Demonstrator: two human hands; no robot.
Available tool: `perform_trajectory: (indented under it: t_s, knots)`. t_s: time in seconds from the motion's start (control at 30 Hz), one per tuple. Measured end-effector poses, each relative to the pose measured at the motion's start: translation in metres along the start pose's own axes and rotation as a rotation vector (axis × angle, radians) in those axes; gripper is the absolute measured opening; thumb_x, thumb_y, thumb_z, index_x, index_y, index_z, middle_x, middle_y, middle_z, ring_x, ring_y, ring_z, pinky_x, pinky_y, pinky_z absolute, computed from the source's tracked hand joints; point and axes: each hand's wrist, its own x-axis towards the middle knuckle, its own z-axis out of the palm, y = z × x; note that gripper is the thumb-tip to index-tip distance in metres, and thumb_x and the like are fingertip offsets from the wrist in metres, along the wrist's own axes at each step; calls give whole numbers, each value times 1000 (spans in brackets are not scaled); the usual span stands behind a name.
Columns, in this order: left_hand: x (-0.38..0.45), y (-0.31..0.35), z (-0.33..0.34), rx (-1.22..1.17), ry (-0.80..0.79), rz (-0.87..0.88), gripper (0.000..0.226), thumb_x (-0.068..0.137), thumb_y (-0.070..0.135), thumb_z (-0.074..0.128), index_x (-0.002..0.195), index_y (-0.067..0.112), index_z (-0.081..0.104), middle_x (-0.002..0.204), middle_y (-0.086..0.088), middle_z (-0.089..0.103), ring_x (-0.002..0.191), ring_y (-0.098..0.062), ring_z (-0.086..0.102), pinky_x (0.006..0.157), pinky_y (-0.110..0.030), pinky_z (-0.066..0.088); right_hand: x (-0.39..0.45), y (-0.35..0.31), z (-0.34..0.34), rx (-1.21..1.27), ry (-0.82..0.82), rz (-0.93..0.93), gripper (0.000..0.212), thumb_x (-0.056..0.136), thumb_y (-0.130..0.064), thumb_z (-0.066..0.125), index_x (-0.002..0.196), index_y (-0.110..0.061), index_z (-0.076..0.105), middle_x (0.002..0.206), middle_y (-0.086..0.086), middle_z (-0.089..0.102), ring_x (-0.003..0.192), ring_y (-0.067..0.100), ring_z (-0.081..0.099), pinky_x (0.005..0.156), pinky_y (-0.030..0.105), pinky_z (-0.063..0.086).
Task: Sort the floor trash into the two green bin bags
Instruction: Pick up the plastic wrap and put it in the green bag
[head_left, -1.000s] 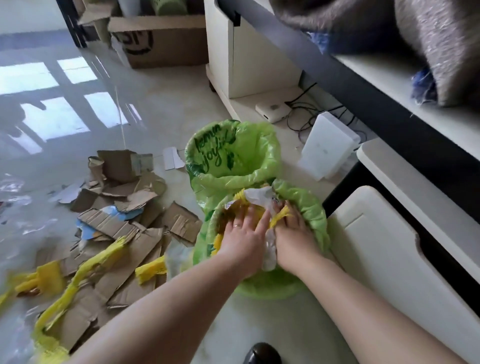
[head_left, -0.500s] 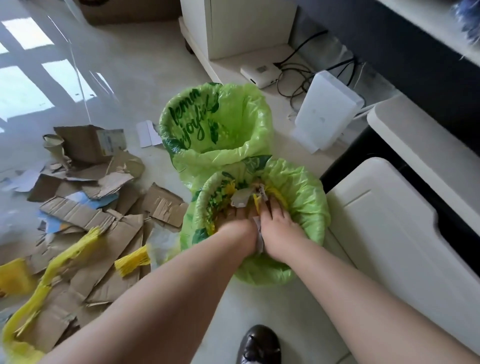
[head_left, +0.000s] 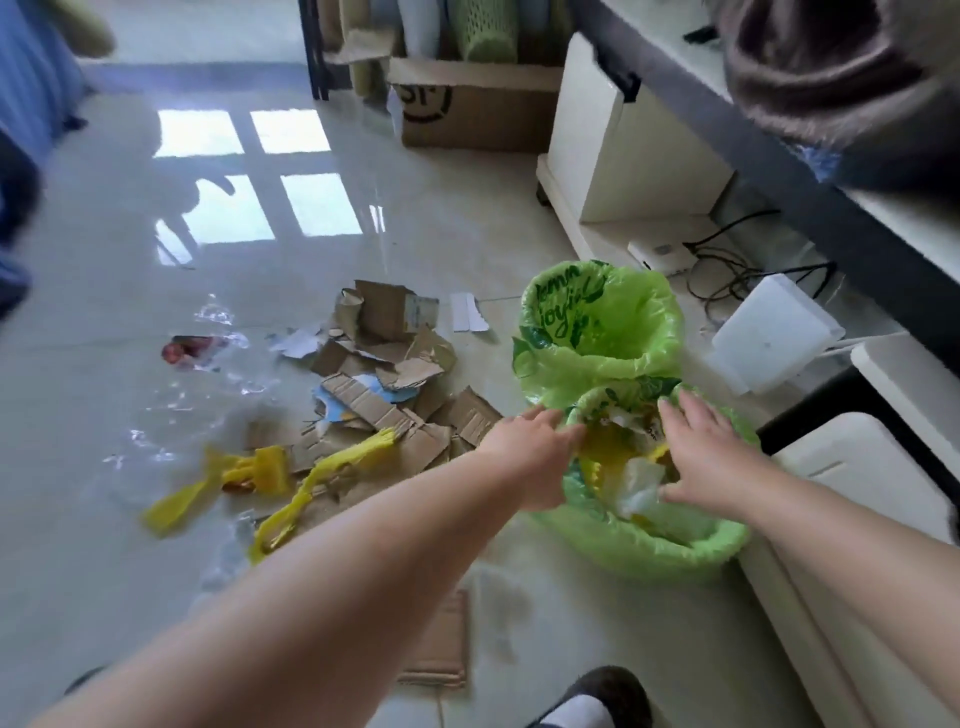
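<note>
Two green bin bags stand on the floor at the right. The far bag (head_left: 649, 358) gapes open with nothing showing inside. The near bag (head_left: 654, 551) holds yellow and white plastic (head_left: 631, 480). My left hand (head_left: 530, 447) hovers at the near bag's left rim, fingers straight, holding nothing. Over the bag's right side is my right hand (head_left: 701, 452), fingers spread, holding nothing. To the left, torn cardboard pieces (head_left: 395, 364) lie in a heap, with yellow plastic strips (head_left: 249, 478) and clear plastic film (head_left: 218, 317) near them.
A cardboard sheet (head_left: 436, 644) lies near my shoe (head_left: 597, 696). White cabinets (head_left: 852, 519) and a white box (head_left: 774, 332) with cables stand close on the right. A brown carton (head_left: 467, 109) is at the back. The floor is glossy tile.
Both hands have come up out of the near bag and spread apart, leaving the yellow and white plastic inside. The view has lifted and swung left towards the floor trash.
</note>
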Motion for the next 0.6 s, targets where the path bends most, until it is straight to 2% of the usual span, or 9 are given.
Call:
perform_trajectory:
  t_s: [0.07,0.13,0.2,0.27,0.33,0.43,0.6]
  knots:
    - [-33,-25,-11,13,-9,-68,67,80,30,66,140,20,36,144,-12,38,135,-33,35,102,-48,43,-8,-34,-25,-9,73,-61,104,81,-36,69,150,-15,-5,157,12,-14,146,30,-7,118,47,13]
    - [-69,-57,-27,72,-39,-148,55,80,28,63,131,19,46,129,-9,50,121,-30,48,88,-43,52,-16,-81,-44,-5,139,-155,98,81,-38,68,150,-20,0,158,10,-12,146,29,-7,118,47,15]
    - [-109,-92,-45,143,-53,-229,50,80,28,62,127,18,50,119,-7,55,111,-28,55,79,-38,54,-27,-131,-55,6,179,-262,93,83,-37,67,150,-23,4,158,8,-10,146,27,-7,118,46,14]
    - [-151,-126,-65,189,-38,-330,52,81,30,63,130,17,49,120,-7,57,108,-27,57,74,-32,51,-38,-178,-62,-12,205,-360,91,83,-36,66,150,-24,5,159,8,-9,147,28,-5,118,46,13]
    - [-191,-160,-82,177,-16,-444,58,83,31,64,135,16,45,128,-9,55,114,-28,55,79,-31,48,-47,-219,-67,-41,231,-445,90,84,-35,65,150,-25,5,159,8,-8,147,28,-5,118,45,11]
    - [-245,-202,-104,130,26,-602,65,84,33,64,140,13,38,138,-12,49,124,-30,48,98,-36,43,-52,-271,-77,-53,268,-532,88,84,-33,65,150,-27,7,159,7,-7,147,27,-4,116,44,14]
    - [-293,-262,-111,87,81,-748,69,84,34,64,143,16,33,138,-11,48,122,-32,49,95,-37,44,-35,-337,-90,-86,286,-621,83,84,-35,63,149,-25,13,159,9,0,146,27,1,118,41,16]
